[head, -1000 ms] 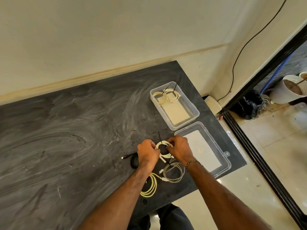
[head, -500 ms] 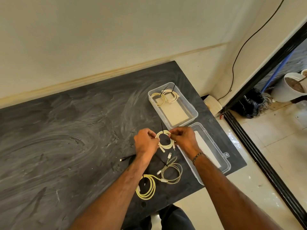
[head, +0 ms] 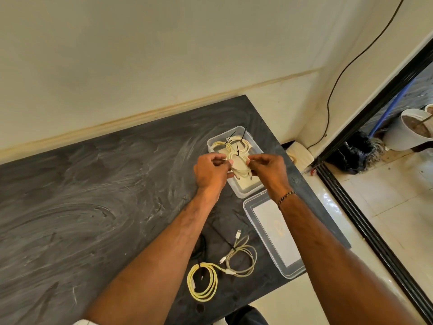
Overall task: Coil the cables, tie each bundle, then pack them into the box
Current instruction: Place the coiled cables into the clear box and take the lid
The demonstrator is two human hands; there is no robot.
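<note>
Gripping a cream coiled cable bundle [head: 239, 165] with curled, pinching fingers, left hand [head: 210, 172] and right hand [head: 269, 170] hold it over the clear plastic rectangular box [head: 243, 193]. 2 tied coils [head: 234, 144] lie inside.

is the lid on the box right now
No, the lid lies flat on the table beside the open box, nearer the person, while both hands hold a cable bundle over the box.

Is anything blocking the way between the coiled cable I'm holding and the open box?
Nothing visible: the tied cream cable coil, held by both hands, hangs over the clear plastic box, whose lid lies beside it.
</note>
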